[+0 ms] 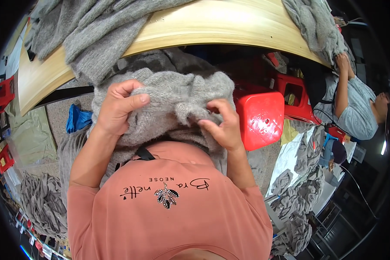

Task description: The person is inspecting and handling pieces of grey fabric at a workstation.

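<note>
A fuzzy grey knit garment [160, 91] lies bunched over my lap, below the table's near edge. My left hand [120, 106] grips its left part, thumb on top and fingers curled into the fabric. At the right, my right hand [223, 125] is at a small rolled or folded bit of the knit [190, 113], with thumb and index finger a little apart. The other fingers of that hand are bent, and whether they hold cloth is hard to see. Under the garment, its lower folds fall between my arms and hide my legs.
A pale wooden table [212, 26] curves across the front, with more grey knits [104, 39] piled at its left. A red plastic stool [264, 119] stands to my right. Beyond it, a person [351, 99] handles grey knit. Heaps of grey garments [43, 201] lie on both sides.
</note>
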`<state>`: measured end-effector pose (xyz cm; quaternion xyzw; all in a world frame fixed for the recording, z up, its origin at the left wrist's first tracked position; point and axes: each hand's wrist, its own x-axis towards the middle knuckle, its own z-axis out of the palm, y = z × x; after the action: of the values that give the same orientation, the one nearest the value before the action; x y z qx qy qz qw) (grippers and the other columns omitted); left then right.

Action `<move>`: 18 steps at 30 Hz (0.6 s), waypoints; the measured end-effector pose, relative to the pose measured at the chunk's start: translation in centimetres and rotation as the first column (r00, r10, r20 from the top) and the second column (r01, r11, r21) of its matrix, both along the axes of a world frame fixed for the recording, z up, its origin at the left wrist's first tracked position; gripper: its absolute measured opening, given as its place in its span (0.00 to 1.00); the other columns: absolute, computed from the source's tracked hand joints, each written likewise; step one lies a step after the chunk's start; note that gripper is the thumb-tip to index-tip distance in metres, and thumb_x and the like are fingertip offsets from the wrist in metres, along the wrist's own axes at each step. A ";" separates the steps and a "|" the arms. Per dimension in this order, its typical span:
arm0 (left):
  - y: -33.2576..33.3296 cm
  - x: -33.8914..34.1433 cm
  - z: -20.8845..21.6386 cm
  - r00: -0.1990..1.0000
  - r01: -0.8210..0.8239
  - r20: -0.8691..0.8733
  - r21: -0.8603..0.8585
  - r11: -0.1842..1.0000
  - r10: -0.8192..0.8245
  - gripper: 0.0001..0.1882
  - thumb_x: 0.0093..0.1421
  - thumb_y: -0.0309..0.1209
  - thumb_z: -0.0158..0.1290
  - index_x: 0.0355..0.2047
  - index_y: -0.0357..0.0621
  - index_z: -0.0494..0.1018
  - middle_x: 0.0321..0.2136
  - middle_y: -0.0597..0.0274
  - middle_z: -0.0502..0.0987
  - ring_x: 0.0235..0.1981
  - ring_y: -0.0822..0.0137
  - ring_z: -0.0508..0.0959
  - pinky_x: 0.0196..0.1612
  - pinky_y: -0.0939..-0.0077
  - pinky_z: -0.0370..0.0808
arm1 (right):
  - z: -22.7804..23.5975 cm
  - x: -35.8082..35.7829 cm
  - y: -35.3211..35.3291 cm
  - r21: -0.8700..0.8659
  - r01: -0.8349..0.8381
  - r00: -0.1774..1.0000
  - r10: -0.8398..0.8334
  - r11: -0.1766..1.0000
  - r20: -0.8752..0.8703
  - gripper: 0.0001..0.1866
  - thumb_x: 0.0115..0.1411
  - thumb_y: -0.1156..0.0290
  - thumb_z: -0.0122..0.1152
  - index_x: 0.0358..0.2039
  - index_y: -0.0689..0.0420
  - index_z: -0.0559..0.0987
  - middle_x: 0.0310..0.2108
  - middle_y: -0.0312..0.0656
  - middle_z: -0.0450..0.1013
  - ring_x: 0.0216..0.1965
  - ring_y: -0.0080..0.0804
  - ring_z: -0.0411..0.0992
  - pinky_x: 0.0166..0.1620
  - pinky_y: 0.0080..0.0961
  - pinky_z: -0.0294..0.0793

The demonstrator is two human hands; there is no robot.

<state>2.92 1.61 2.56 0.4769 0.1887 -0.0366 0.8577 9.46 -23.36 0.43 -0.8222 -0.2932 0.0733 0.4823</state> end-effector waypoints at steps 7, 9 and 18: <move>-0.3 0.3 0.2 0.997 0.009 -0.080 -0.102 0.995 -0.017 0.04 0.49 0.24 0.54 0.25 0.37 0.72 0.23 0.64 0.75 0.23 0.79 0.72 0.28 0.85 0.68 | -1.8 -2.9 0.9 -0.212 0.111 0.990 -0.090 0.971 0.108 0.27 0.34 0.73 0.62 0.39 0.64 0.68 0.32 0.51 0.69 0.34 0.49 0.68 0.38 0.35 0.68; -0.1 0.0 0.1 0.998 0.024 -0.061 -0.106 0.994 -0.031 0.04 0.48 0.23 0.53 0.25 0.36 0.72 0.23 0.62 0.76 0.23 0.78 0.73 0.29 0.84 0.70 | -2.3 -2.8 1.0 -0.163 0.194 0.937 -0.134 0.967 0.323 0.24 0.36 0.77 0.57 0.39 0.65 0.67 0.32 0.52 0.68 0.33 0.50 0.69 0.37 0.35 0.69; -1.5 0.5 1.1 0.986 -0.081 -0.153 -0.121 0.989 0.062 0.05 0.47 0.22 0.54 0.26 0.36 0.73 0.24 0.61 0.76 0.23 0.76 0.74 0.30 0.84 0.71 | 1.6 -2.0 -0.5 0.080 0.078 0.936 -0.100 0.994 0.337 0.21 0.38 0.90 0.44 0.36 0.65 0.71 0.28 0.52 0.71 0.26 0.44 0.71 0.31 0.30 0.71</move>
<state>3.40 0.14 3.61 0.4103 0.2666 -0.0532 0.8705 7.49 -23.90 2.04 -0.8187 -0.3370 -0.1017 0.4538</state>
